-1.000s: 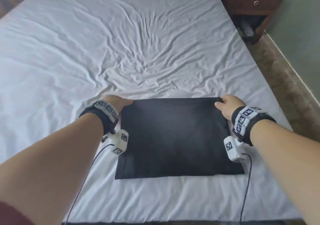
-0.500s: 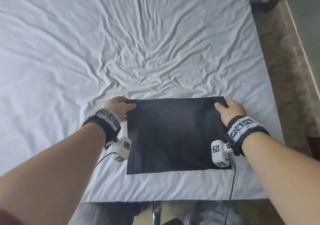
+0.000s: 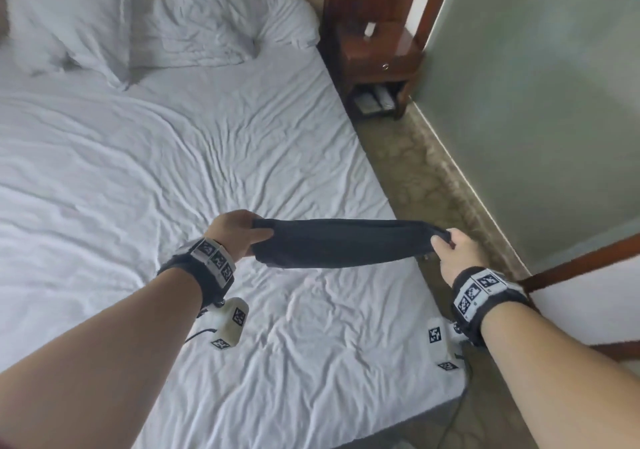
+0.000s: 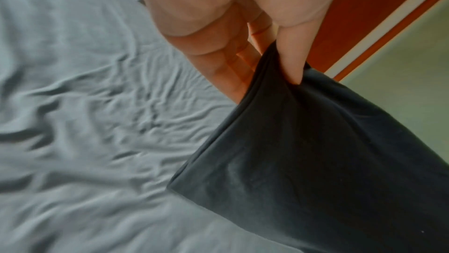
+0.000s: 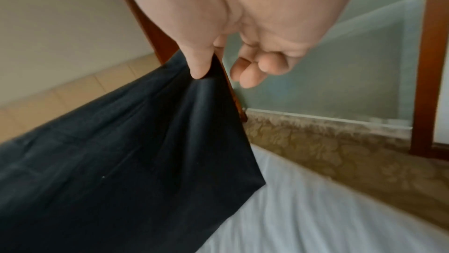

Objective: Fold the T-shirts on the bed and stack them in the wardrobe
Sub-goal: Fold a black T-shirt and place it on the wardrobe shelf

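Observation:
A folded black T-shirt (image 3: 343, 242) hangs in the air above the white bed (image 3: 138, 178), stretched between my two hands. My left hand (image 3: 242, 232) pinches its left corner, thumb on top and fingers beneath; in the left wrist view the thumb (image 4: 295, 59) presses into the dark cloth (image 4: 316, 161). My right hand (image 3: 450, 246) pinches the right corner, over the bed's right edge. In the right wrist view the thumb (image 5: 198, 63) clamps the T-shirt (image 5: 121, 170) while the other fingers curl beside it.
White pillows (image 3: 104, 23) lie at the head of the bed. A dark wooden nightstand (image 3: 377, 50) stands at the far right. Patterned carpet (image 3: 433, 178) runs between the bed and a green wall (image 3: 536, 102). A wooden frame (image 3: 581, 265) is near my right wrist.
Both hands have lifted the folded T-shirt off the sheet, where it lay flat before, and carried it to the right. The head view has swung right towards the wall and nightstand.

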A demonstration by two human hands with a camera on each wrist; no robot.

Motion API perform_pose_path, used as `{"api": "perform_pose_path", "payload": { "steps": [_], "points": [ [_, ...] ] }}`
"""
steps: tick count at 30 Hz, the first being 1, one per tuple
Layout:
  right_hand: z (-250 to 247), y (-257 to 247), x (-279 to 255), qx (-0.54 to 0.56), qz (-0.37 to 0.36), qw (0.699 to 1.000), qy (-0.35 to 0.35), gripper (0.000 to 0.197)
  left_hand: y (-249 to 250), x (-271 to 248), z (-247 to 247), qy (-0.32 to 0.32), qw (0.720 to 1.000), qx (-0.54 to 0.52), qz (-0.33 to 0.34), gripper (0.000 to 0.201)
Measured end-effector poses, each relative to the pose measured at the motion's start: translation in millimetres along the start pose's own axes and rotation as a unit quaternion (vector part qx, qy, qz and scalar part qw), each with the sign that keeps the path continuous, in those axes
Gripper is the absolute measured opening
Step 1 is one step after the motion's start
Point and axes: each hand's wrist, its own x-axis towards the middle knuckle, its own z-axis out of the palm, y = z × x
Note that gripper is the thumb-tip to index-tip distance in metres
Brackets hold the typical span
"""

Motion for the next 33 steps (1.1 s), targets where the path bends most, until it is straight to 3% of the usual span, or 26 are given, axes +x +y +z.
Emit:
{"api": "perform_pose_path", "payload": {
  "steps": [4,8,13,17,19,22,27,30,33],
  "points": [
    [-129.3,-2.1,-8.6,0.098,0.028,0.991,0.089,0.011,128.2,-26.1,56.5,-0.070,0.994,0.042,0.070,0.011],
    [-263.7,33.9,-16.1,0.148,0.036,0.976,0.156,0.021,235.0,-61.7,150.7,-0.126,0.979,0.063,0.147,0.008],
    [-397.6,133.5,-32.8,0.188,0.056,0.959,0.204,0.014,316.5,-95.4,303.4,-0.116,0.960,0.094,0.236,0.012],
    [-494.7,208.3,-64.0,0.276,0.121,0.921,0.248,0.026,367.8,-144.8,436.5,-0.164,0.949,0.090,0.253,0.014],
    [-538.7,237.6,-84.1,0.293,0.140,0.905,0.275,0.024,390.7,-171.0,492.5,-0.192,0.940,0.101,0.264,0.012],
    [-589.4,278.6,-112.0,0.320,0.151,0.882,0.312,0.032,420.7,-211.5,562.1,-0.229,0.930,0.109,0.266,0.014],
    [-645.2,325.9,-143.7,0.333,0.156,0.845,0.387,0.002,443.9,-272.4,652.2,-0.307,0.923,0.058,0.224,0.023],
    [-665.7,344.9,-160.8,0.335,0.166,0.822,0.429,0.001,450.9,-298.3,687.1,-0.330,0.921,0.037,0.202,0.018],
    [-684.2,359.2,-172.9,0.323,0.182,0.799,0.473,0.013,458.7,-313.1,723.2,-0.373,0.912,0.023,0.170,0.015]
  ]
}}
